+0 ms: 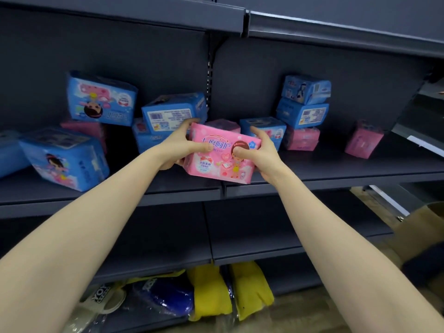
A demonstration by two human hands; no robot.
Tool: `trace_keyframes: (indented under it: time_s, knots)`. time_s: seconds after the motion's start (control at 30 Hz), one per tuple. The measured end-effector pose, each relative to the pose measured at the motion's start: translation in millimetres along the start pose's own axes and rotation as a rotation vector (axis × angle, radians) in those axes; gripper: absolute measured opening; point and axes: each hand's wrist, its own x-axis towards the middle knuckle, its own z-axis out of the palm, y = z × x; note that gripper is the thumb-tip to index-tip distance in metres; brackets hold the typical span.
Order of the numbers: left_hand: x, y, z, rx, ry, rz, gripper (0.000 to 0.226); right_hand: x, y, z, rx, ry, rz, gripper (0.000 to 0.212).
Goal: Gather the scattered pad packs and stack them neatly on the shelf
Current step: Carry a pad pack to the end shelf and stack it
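Holding one pink pack (217,162) above the shelf (336,175) front, left hand (179,146) and right hand (260,156) fingers (204,147) curled round its ends; beyond them, blue packs (102,102) and other pink packs (301,139) jumbled, stacking seemingly barely begun.

Pink pad pack (222,152): cartoon print, tilted, held at both short ends over shelf (336,174) front. Blue packs (174,111) and pink packs (364,140) scattered behind and beside grip.

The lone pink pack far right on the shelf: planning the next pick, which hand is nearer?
Right. The right hand, gripping the held pack, is left of the lone pink pack; the left hand grips the pack's other end, farther left.
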Motion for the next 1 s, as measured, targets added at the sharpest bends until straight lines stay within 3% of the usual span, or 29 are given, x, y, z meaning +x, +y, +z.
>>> trace_keyframes:
  time_s: [0.13, 0.27, 0.67, 0.9, 1.0]
  knots:
    - [-20, -17, -10, 0.014, -0.005, -0.002, 0.081, -27, -6, 20, -0.414, -0.018, -0.144, 0.082]
    - [-39, -30, -16, 0.018, 0.006, 0.026, 0.085, -46, -7, 35, -0.555, -0.023, -0.180, 0.077]
    - [-108, -8, -8, 0.650, 0.309, 0.077, 0.100, -85, 2, 56, -0.573, -0.056, -0.339, 0.075]
    - [-166, -10, 25, 0.813, 0.517, 0.040, 0.079, -120, 3, 57, -0.603, -0.186, -0.417, 0.074]
    - [-197, -20, 32, 0.887, 0.554, -0.065, 0.078, -140, 4, 68, -0.611, -0.276, -0.457, 0.072]
